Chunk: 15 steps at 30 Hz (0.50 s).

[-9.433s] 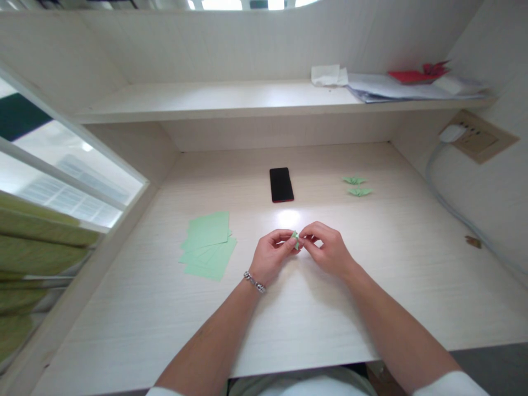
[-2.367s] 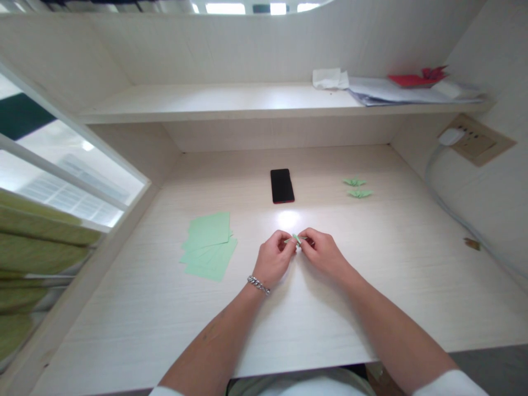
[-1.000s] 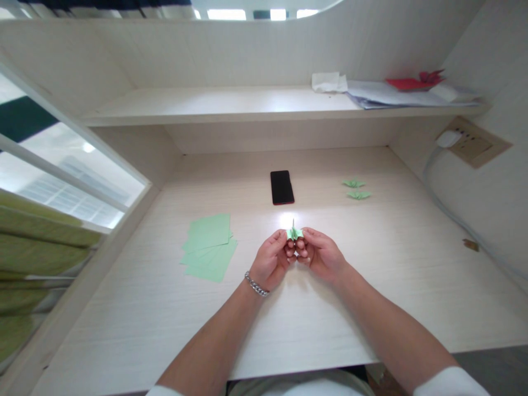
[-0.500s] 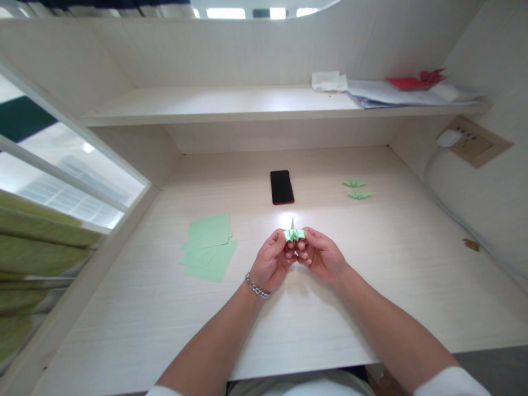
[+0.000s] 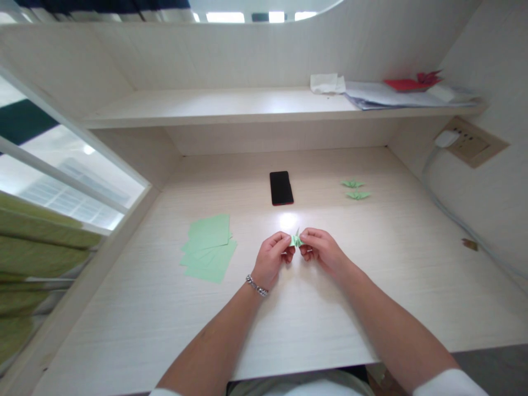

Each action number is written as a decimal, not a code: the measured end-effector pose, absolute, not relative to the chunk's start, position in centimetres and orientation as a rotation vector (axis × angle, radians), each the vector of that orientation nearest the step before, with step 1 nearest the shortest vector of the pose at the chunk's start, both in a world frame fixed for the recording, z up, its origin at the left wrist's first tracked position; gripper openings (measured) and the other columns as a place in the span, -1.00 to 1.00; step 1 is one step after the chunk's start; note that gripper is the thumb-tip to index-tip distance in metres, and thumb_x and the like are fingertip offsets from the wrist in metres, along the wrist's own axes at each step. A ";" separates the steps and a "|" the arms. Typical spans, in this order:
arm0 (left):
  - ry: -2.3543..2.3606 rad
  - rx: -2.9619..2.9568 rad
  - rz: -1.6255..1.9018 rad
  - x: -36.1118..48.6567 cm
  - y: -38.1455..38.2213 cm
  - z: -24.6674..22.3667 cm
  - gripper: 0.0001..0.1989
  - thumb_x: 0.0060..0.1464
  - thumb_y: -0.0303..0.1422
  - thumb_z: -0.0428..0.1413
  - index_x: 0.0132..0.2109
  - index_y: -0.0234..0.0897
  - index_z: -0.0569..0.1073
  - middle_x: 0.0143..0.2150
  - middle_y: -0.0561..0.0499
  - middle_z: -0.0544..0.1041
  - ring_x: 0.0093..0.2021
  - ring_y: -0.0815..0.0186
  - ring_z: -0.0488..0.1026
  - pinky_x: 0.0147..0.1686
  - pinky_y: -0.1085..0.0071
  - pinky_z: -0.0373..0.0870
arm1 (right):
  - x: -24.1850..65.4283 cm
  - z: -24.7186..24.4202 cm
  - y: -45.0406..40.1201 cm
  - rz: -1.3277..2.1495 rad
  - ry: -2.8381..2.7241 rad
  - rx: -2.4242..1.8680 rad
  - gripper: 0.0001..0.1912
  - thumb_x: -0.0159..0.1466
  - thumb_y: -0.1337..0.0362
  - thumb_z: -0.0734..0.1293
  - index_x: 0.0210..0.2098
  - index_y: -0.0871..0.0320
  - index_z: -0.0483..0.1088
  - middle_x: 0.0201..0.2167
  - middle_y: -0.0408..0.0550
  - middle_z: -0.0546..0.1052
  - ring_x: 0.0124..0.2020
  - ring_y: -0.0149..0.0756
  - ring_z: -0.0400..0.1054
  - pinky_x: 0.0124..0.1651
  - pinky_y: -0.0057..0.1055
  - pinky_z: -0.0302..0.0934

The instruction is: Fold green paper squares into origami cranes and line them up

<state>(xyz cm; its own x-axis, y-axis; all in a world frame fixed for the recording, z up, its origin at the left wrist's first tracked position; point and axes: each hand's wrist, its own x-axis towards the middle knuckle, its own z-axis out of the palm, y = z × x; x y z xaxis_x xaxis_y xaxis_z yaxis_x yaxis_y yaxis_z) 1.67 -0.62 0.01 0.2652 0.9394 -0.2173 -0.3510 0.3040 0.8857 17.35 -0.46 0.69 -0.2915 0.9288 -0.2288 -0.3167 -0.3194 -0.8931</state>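
A small folded green paper crane (image 5: 296, 241) is held between my two hands, one wing pinched on each side, with a thin point sticking up. My left hand (image 5: 272, 257), with a silver chain bracelet at its wrist, grips the left wing between thumb and fingers. On the other side, my right hand (image 5: 320, 248) pinches the right wing. Two more green cranes (image 5: 357, 195) lie on the desk at the right. Several green paper sheets (image 5: 209, 231) overlap on the desk left of my hands.
A black phone (image 5: 281, 188) lies beyond my hands on the desk (image 5: 165, 330). Above runs a shelf (image 5: 206, 104) with papers and a red folded piece (image 5: 427, 78). At right, a white cable (image 5: 449, 214) hangs from a wall socket (image 5: 474, 144).
My fingers have shifted on the crane: the fingertips that met beneath it are now apart, and its upright point leans slightly right.
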 end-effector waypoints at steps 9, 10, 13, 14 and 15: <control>0.832 0.769 0.945 1.8 -0.9 0.4 -0.70 -0.02 -0.18 0.22 -0.43 -0.33 0.37 -0.56 0.07 0.36 -0.60 0.49 0.24 -0.61 0.54 0.11 | 17.2 0.8 -0.5 1.871 -0.812 -0.912 -0.76 0.09 0.18 0.44 -0.49 0.21 0.37 -0.64 -0.17 0.41 -0.66 -0.51 0.22 -0.58 -0.57 0.08; 0.800 0.737 0.941 1.8 -0.9 0.6 -0.70 -0.01 -0.18 0.22 -0.42 -0.33 0.37 -0.55 0.08 0.36 -0.60 0.50 0.24 -0.61 0.55 0.11 | 17.1 1.0 -0.5 1.909 -0.758 -0.873 -0.76 0.10 0.19 0.45 -0.48 0.22 0.37 -0.64 -0.17 0.41 -0.65 -0.51 0.23 -0.59 -0.59 0.09; 0.715 0.654 0.949 1.9 -1.1 0.9 -0.71 0.02 -0.21 0.21 -0.41 -0.34 0.34 -0.51 0.08 0.36 -0.60 0.52 0.23 -0.61 0.57 0.11 | 16.9 1.3 -0.8 1.982 -0.638 -0.771 -0.77 0.12 0.20 0.44 -0.47 0.23 0.38 -0.63 -0.16 0.42 -0.65 -0.53 0.24 -0.61 -0.62 0.09; 0.693 0.636 0.954 1.9 -1.2 1.0 -0.71 0.02 -0.22 0.21 -0.41 -0.34 0.33 -0.51 0.08 0.36 -0.60 0.53 0.23 -0.61 0.57 0.11 | 16.8 1.3 -0.8 1.993 -0.614 -0.748 -0.77 0.13 0.20 0.43 -0.47 0.23 0.38 -0.62 -0.15 0.42 -0.65 -0.53 0.25 -0.60 -0.62 0.11; 0.674 0.621 0.960 2.0 -1.2 1.0 -0.71 0.02 -0.22 0.21 -0.41 -0.34 0.33 -0.51 0.08 0.35 -0.60 0.53 0.23 -0.61 0.57 0.11 | 16.7 1.3 -0.9 2.001 -0.597 -0.730 -0.77 0.14 0.20 0.43 -0.47 0.24 0.39 -0.61 -0.14 0.43 -0.65 -0.53 0.25 -0.59 -0.62 0.13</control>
<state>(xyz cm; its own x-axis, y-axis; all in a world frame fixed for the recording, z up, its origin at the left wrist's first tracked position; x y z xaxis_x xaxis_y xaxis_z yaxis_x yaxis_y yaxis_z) 1.98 -1.24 1.01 0.4074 0.8822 -0.2361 -0.5218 0.4370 0.7327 16.68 -0.88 1.31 -0.4245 0.8670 -0.2609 -0.5823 -0.4821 -0.6546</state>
